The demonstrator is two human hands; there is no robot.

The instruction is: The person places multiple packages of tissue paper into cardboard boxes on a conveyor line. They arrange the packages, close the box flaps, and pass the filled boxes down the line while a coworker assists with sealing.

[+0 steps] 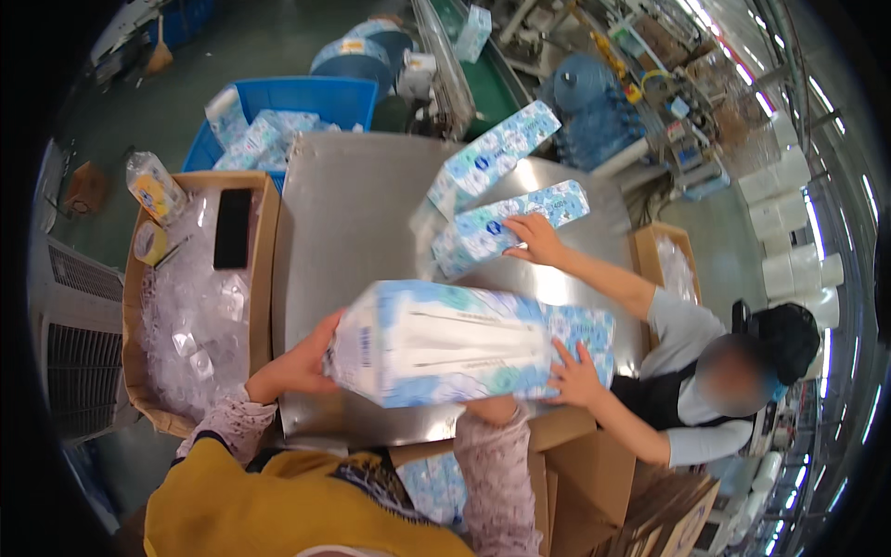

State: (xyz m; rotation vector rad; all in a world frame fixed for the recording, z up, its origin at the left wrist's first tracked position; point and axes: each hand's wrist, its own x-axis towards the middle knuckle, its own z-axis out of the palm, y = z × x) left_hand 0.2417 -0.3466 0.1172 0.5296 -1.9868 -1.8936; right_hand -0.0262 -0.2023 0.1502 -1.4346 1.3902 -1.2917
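A blue-and-white floral pack of tissues (459, 344) is held up over the near edge of a metal table (348, 209). My left hand (299, 362) grips its left end, where the clear wrap is folded. My right hand (493, 409) is mostly hidden under the pack and supports it from below. Another floral pack (592, 334) lies just beyond its right end, close to a co-worker's hand (578, 376). The co-worker's other hand (536, 240) touches one of two more floral packs (511, 223); the second pack (494, 157) lies behind it.
On the left stands a cardboard box (268, 299) of clear plastic scraps, with a phone (232, 228) and a tape roll (150, 243) on top. A blue crate (306, 90) of packs stands behind. Below the table edge, an open carton (585, 480) is beside packs (435, 487).
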